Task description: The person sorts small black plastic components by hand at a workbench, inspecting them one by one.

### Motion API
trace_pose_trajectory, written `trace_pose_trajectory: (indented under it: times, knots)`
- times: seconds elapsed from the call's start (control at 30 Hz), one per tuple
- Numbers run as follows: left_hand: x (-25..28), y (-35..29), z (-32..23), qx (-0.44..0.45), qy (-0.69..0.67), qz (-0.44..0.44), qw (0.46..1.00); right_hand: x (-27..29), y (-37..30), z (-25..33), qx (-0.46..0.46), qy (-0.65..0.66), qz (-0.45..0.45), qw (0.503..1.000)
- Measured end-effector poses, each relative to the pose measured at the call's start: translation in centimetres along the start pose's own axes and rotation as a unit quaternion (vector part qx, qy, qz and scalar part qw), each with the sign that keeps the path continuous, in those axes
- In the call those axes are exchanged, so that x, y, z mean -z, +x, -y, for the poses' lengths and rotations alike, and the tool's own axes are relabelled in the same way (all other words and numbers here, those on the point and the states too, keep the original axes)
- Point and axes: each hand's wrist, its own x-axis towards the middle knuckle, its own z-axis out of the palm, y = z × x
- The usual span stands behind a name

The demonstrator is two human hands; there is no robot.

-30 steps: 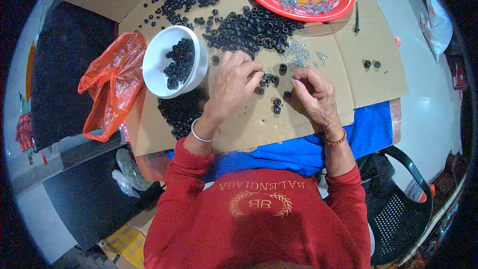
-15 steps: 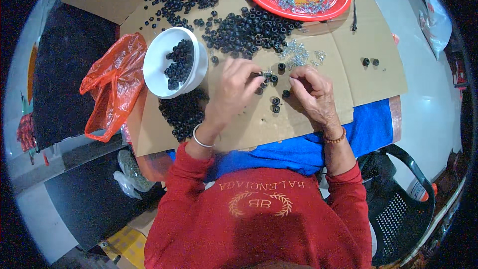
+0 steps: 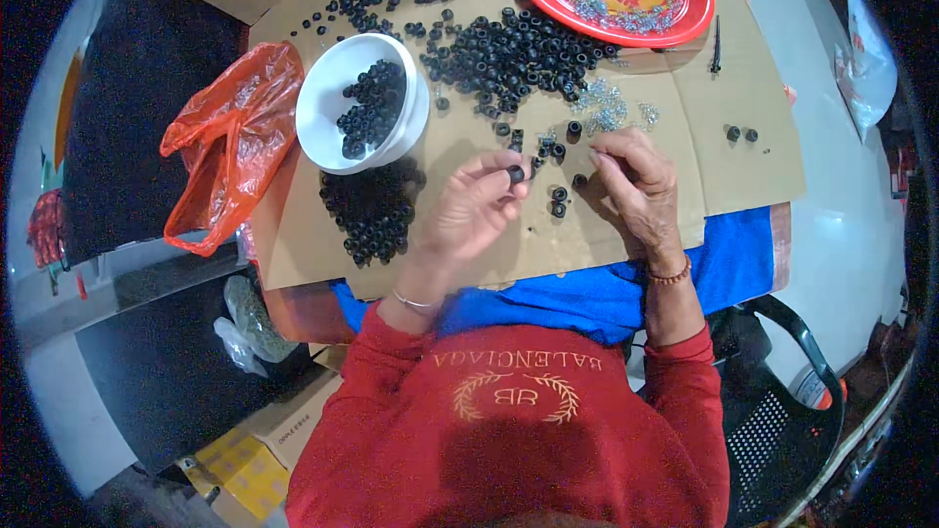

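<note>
A small round black piece [image 3: 515, 174] is pinched by the thumb and fingers of the left hand [image 3: 472, 207], over the brown cardboard [image 3: 738, 171]. On the right hand [image 3: 641, 184], the thumb and fingertips are bent close together near small shiny bits [image 3: 603, 106], but whether anything is held there cannot be told.

Red sweater [image 3: 391, 440], near: upside-down gold lettering [image 3: 516, 362] in an arc, lettered laurel emblem [image 3: 515, 398] just nearer. Red tray [image 3: 646, 40], far right: red print mid-base, illegible. Carton [image 3: 281, 418], near left: small dark print.
</note>
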Motion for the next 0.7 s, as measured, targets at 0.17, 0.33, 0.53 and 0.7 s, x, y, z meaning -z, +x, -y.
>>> trace_pose_trajectory:
  times: [0.17, 0.33, 0.53, 0.7]
  knots:
    - [-0.1, -0.8, 0.0, -0.013, 0.008, -0.004, 1.0, 0.0, -0.2, 1.4, -0.023, 0.109, 0.02, 0.994]
    - [-1.5, -1.7, -0.3, -0.041, 0.06, -0.006, 0.997, -0.9, -1.0, 3.0, -0.138, 0.317, 0.029, 0.938]
    - [-2.6, -2.3, -0.1, -0.048, 0.08, -0.009, 0.996, -1.3, -2.0, 4.4, -0.133, 0.314, 0.05, 0.939]
    - [-3.4, -2.9, 0.2, -0.016, 0.104, -0.002, 0.994, -1.8, -2.9, 6.1, -0.135, 0.209, 0.067, 0.966]
